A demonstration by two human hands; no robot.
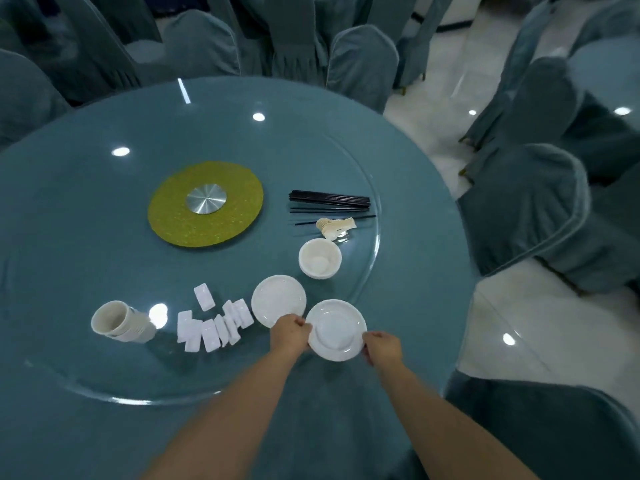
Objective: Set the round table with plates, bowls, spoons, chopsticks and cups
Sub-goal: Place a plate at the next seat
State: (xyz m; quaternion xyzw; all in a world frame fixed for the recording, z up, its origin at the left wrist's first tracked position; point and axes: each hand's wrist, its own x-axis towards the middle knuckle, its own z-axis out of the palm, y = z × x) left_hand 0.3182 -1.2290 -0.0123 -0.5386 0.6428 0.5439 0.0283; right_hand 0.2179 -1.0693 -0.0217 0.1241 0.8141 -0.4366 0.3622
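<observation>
Both hands pinch one round white ceramic plate (pixel 336 330) by opposite rims, the left hand (pixel 290 332) on its left edge and the right hand (pixel 382 347) on its right, over the near edge of the glass turntable (pixel 104 244). The plate sits squarely between them, so neither is nearer. A second white plate stack (pixel 278 300) lies just up-left, by the left hand; the teal-clothed round table (pixel 415 209) rim lies toward the person.
</observation>
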